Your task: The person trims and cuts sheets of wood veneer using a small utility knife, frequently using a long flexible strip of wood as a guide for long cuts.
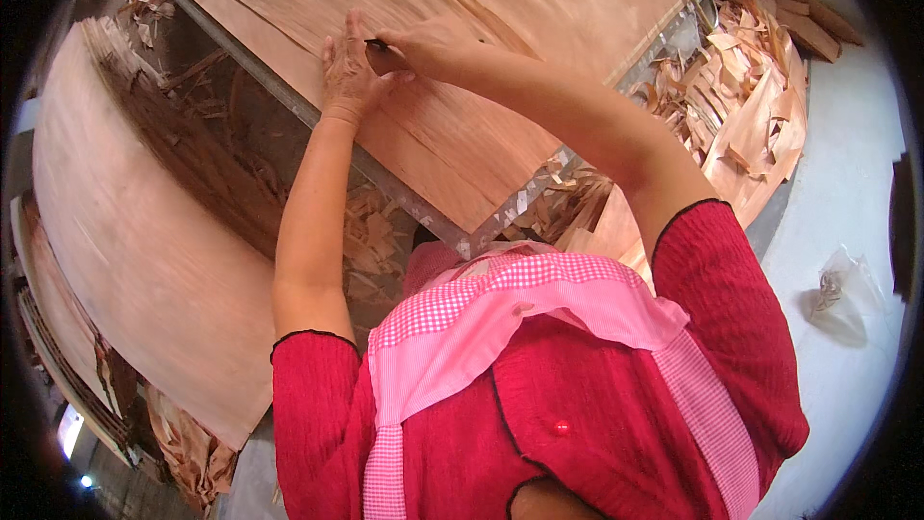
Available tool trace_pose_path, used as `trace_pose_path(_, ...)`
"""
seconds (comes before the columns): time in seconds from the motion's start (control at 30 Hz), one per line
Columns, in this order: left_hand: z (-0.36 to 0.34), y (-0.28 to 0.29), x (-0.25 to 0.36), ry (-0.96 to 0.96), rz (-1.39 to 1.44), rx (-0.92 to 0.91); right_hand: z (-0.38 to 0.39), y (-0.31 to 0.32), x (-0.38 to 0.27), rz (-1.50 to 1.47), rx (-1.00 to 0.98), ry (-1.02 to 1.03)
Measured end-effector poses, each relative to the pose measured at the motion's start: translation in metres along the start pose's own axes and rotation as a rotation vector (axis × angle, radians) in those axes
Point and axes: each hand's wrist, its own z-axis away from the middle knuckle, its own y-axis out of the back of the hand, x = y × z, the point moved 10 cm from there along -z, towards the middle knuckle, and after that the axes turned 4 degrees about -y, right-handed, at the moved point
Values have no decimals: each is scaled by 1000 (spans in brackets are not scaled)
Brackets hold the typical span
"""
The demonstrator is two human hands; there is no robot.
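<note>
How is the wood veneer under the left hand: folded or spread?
Spread: the wood veneer lies flat on the table, reaching almost to its near corner.

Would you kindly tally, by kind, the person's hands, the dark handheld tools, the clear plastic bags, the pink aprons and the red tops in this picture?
Hands: 2 (left hand, right hand)
Dark handheld tool: 1
Clear plastic bag: 1
Pink apron: 1
Red top: 1
Total: 6
</note>
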Motion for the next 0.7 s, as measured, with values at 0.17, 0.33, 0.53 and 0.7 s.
trace_pose_path(0.17,1,4,-1,-29,32,76,7,4,-5,-64,32,84)
trace_pose_path(0.33,-3,-8,-5,-92,-71,39,-3,10,-16,19,82,93)
trace_pose_path(0.53,3,-6,6,-171,-183,37,56,-1,55,-48,12,-45)
trace_pose_path(0.7,-5,-13,28,-248,-27,29,87,-14,92,-96,26,-175)
